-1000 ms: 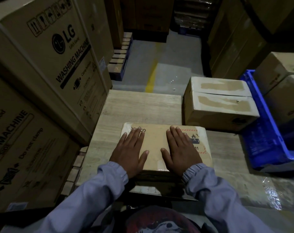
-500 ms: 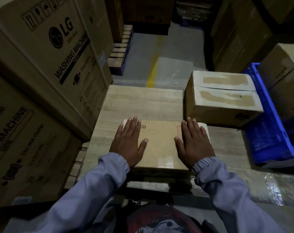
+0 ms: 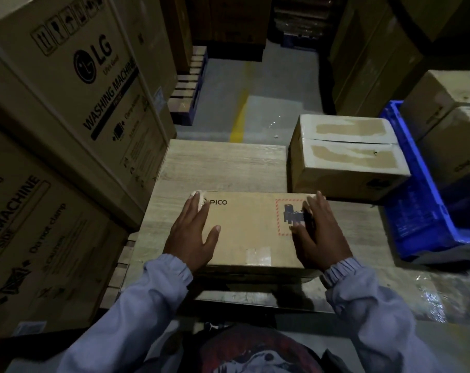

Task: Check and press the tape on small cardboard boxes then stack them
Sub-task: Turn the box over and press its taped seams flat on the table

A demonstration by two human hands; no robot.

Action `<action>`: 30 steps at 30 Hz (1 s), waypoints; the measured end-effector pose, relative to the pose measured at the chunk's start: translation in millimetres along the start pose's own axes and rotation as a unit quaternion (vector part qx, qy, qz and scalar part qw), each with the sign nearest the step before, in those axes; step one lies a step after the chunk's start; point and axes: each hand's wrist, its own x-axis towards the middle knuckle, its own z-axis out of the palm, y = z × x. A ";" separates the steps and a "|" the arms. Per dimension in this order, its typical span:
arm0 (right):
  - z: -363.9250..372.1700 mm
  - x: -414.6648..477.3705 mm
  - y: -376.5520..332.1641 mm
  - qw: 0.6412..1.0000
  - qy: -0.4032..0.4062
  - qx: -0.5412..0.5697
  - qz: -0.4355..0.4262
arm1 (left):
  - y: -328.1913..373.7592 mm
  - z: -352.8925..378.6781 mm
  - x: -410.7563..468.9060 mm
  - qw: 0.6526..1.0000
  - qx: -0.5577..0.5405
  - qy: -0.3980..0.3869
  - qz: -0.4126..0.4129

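A small flat cardboard box (image 3: 251, 227) marked PICO lies on the wooden table (image 3: 223, 162) in front of me. My left hand (image 3: 192, 235) lies flat on the box's left end with straight fingers. My right hand (image 3: 318, 232) rests flat along its right end, partly covering a red-framed label. A short strip of clear tape (image 3: 258, 255) shows at the box's near edge between my hands. Behind and to the right stands a second box (image 3: 347, 154) with torn paper patches on its top flaps.
Tall LG washing machine cartons (image 3: 67, 103) wall off the left side. A blue plastic crate (image 3: 422, 211) sits at the right with more cardboard boxes (image 3: 449, 117) beyond it. Shiny plastic wrap (image 3: 427, 294) covers the near right surface. A grey floor aisle (image 3: 255, 90) runs ahead.
Both hands have slid apart across the box top, from near its middle out to its left and right ends. The box has stayed in place.
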 end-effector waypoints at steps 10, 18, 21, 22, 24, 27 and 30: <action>4.4 -42.4 16.4 0.903 0.027 0.352 0.243 | -2.2 2.5 -32.0 0.980 -0.173 0.061 -0.070; -57.0 -40.4 -11.9 0.952 0.043 0.295 0.063 | -3.5 4.7 -21.3 0.957 -0.273 0.037 -0.094; -70.1 -37.6 -30.5 0.964 0.059 0.261 0.002 | 2.7 14.9 -20.0 0.948 -0.299 -0.004 -0.106; -70.2 -36.0 -35.2 0.973 0.062 0.224 -0.010 | 5.0 18.5 -19.4 0.950 -0.290 -0.022 -0.114; -65.5 -33.6 -46.6 0.981 0.067 0.182 -0.029 | 7.7 22.5 -17.3 0.956 -0.246 -0.062 -0.144; -54.7 -31.8 -64.9 0.983 0.053 0.162 -0.064 | 15.7 17.3 -14.4 0.950 -0.223 -0.117 -0.182; -44.9 -31.7 -82.4 0.978 0.044 0.163 -0.121 | 30.2 1.5 -10.1 0.942 -0.271 -0.123 -0.158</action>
